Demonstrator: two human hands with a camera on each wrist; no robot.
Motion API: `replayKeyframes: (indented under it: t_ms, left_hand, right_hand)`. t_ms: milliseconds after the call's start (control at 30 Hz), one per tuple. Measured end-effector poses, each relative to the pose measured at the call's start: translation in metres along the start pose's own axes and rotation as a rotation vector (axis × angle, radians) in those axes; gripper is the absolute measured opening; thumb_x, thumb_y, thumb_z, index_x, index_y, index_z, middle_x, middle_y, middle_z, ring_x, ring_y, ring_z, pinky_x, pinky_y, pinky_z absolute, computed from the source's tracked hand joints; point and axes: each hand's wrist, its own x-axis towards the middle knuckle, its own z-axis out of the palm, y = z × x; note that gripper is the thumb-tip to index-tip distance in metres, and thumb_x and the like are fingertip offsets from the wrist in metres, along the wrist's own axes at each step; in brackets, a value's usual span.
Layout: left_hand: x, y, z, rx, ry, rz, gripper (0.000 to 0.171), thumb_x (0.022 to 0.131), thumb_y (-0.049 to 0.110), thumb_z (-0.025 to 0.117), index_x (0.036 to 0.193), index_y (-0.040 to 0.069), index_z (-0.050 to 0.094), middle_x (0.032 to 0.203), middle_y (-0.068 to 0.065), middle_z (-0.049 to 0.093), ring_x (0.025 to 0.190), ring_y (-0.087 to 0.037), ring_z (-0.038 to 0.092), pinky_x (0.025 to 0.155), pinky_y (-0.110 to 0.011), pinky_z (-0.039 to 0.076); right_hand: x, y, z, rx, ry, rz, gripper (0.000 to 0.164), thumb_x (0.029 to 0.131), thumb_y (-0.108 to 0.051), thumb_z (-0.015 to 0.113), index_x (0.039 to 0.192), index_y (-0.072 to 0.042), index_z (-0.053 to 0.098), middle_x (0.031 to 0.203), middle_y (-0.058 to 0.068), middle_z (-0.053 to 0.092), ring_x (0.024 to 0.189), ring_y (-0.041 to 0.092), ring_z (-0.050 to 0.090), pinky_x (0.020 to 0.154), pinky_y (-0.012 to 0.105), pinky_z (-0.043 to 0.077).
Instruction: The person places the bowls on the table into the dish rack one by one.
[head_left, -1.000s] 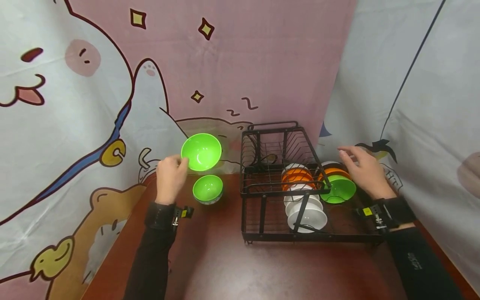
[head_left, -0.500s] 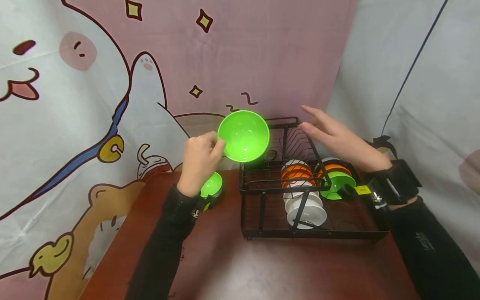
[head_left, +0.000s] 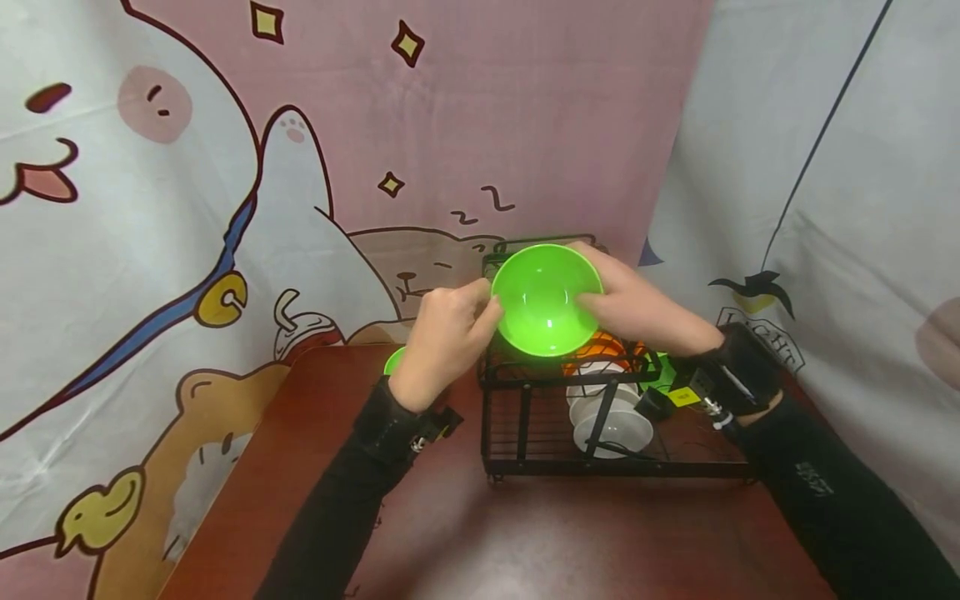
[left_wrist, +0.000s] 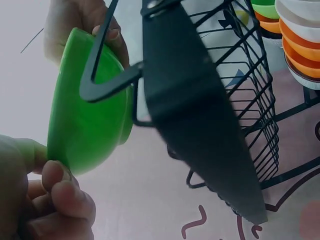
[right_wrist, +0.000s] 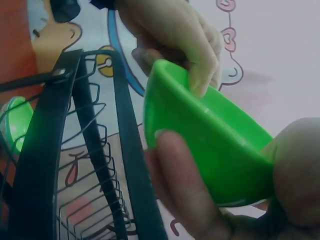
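A bright green bowl (head_left: 546, 304) is held up in front of the black dish rack (head_left: 525, 467), its inside turned toward the head camera. My left hand (head_left: 450, 337) pinches its left rim between thumb and curled fingers. On the opposite side my right hand (head_left: 637, 304) grips it, thumb over the inner wall and fingers behind. The right wrist view shows those right fingers spread along the bowl's outer wall (right_wrist: 205, 160). From the left wrist view, the bowl (left_wrist: 90, 115) is seen side-on beside the rack's upper frame, both hands at its edges.
White bowls (head_left: 615, 425) stand tilted in a row on the rack's lower level, orange bowls (head_left: 603, 346) behind them. Another green bowl (head_left: 662, 373) sits to their right, partly hidden. A second green bowl (head_left: 393, 360) on the red-brown table (head_left: 435, 517) is mostly behind my left hand.
My left hand has carried the green bowl from above the table rightward to the rack's front. My right hand has risen, come in from the right and taken hold of the bowl's right side.
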Motion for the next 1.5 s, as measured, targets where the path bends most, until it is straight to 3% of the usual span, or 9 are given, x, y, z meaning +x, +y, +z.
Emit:
replayKeyframes:
  t_ms: [200, 367, 567, 700, 833, 1067, 1267, 1400, 1500]
  left_hand:
    - [-0.001, 0.001, 0.000, 0.004, -0.019, -0.003, 0.032, 0.097, 0.011, 0.052, 0.067, 0.012, 0.044, 0.061, 0.007, 0.029, 0.053, -0.009, 0.025, 0.051, -0.024, 0.021]
    - [-0.004, -0.004, -0.002, -0.033, -0.074, -0.015, 0.028, 0.102, 0.022, 0.059, 0.077, 0.012, 0.053, 0.061, 0.005, 0.041, 0.054, -0.010, 0.034, 0.052, -0.025, 0.028]
    - [-0.023, -0.033, -0.007, -0.027, -0.075, -0.124, 0.026, 0.099, 0.042, 0.066, 0.095, 0.016, 0.066, 0.072, 0.004, 0.062, 0.065, -0.010, 0.055, 0.060, -0.030, 0.045]
    - [-0.050, -0.072, -0.009, 0.007, -0.041, -0.237, 0.029, 0.100, 0.040, 0.067, 0.112, 0.014, 0.068, 0.083, -0.001, 0.068, 0.075, -0.017, 0.065, 0.068, -0.037, 0.054]
    - [-0.092, -0.124, -0.009, 0.043, -0.052, -0.373, 0.043, 0.098, 0.040, 0.071, 0.132, 0.016, 0.062, 0.101, -0.007, 0.069, 0.094, -0.027, 0.067, 0.083, -0.048, 0.055]
    - [-0.193, -0.210, 0.002, 0.024, -0.290, -0.584, 0.071, 0.094, 0.041, 0.075, 0.152, 0.012, 0.047, 0.140, -0.020, 0.057, 0.131, -0.042, 0.051, 0.103, -0.066, 0.043]
    - [-0.247, -0.234, 0.015, -0.090, -0.435, -0.697, 0.087, 0.091, 0.043, 0.077, 0.158, 0.003, 0.036, 0.156, -0.029, 0.039, 0.144, -0.052, 0.034, 0.110, -0.075, 0.031]
    - [-0.265, -0.240, 0.022, -0.068, -0.498, -0.693, 0.098, 0.086, 0.051, 0.079, 0.159, 0.005, 0.035, 0.162, -0.029, 0.031, 0.148, -0.055, 0.024, 0.113, -0.078, 0.021]
    - [-0.270, -0.242, 0.024, -0.065, -0.500, -0.703, 0.101, 0.083, 0.055, 0.080, 0.159, 0.007, 0.036, 0.165, -0.027, 0.027, 0.150, -0.056, 0.019, 0.113, -0.079, 0.015]
  right_hand:
    - [0.001, 0.001, 0.001, -0.009, 0.017, 0.002, 0.068, 0.085, 0.013, 0.046, 0.150, -0.007, 0.045, 0.140, 0.017, 0.055, 0.123, 0.035, 0.057, 0.100, 0.051, 0.055]
    - [-0.004, 0.002, -0.003, -0.021, 0.051, 0.023, 0.063, 0.090, 0.011, 0.046, 0.149, -0.011, 0.047, 0.138, 0.015, 0.056, 0.118, 0.034, 0.060, 0.093, 0.047, 0.058]
    - [-0.014, 0.006, -0.023, 0.022, 0.114, 0.055, 0.062, 0.096, 0.008, 0.047, 0.155, -0.012, 0.040, 0.145, 0.018, 0.052, 0.123, 0.032, 0.057, 0.090, 0.038, 0.060]
    - [-0.024, 0.015, -0.045, 0.033, 0.193, 0.066, 0.064, 0.097, 0.010, 0.047, 0.157, -0.010, 0.037, 0.143, 0.018, 0.051, 0.115, 0.020, 0.060, 0.081, 0.029, 0.061]
    - [-0.036, 0.029, -0.066, 0.011, 0.279, 0.070, 0.063, 0.097, 0.011, 0.048, 0.157, -0.009, 0.038, 0.134, 0.006, 0.055, 0.108, 0.010, 0.062, 0.080, 0.025, 0.061]
    - [-0.057, 0.057, -0.091, -0.071, 0.323, 0.119, 0.058, 0.101, 0.004, 0.050, 0.156, -0.005, 0.036, 0.127, -0.007, 0.054, 0.107, 0.004, 0.060, 0.082, 0.019, 0.057]
    - [-0.065, 0.081, -0.097, -0.074, 0.336, 0.151, 0.057, 0.102, 0.002, 0.051, 0.156, -0.001, 0.034, 0.123, -0.011, 0.054, 0.103, 0.002, 0.059, 0.081, 0.018, 0.057]
    - [-0.070, 0.106, -0.097, -0.067, 0.338, 0.141, 0.053, 0.103, 0.003, 0.048, 0.154, 0.002, 0.035, 0.117, -0.015, 0.055, 0.099, 0.000, 0.059, 0.077, 0.019, 0.057]
    - [-0.074, 0.128, -0.094, -0.111, 0.343, 0.155, 0.051, 0.102, 0.003, 0.047, 0.152, 0.003, 0.036, 0.119, -0.005, 0.055, 0.095, -0.003, 0.057, 0.074, 0.018, 0.056]
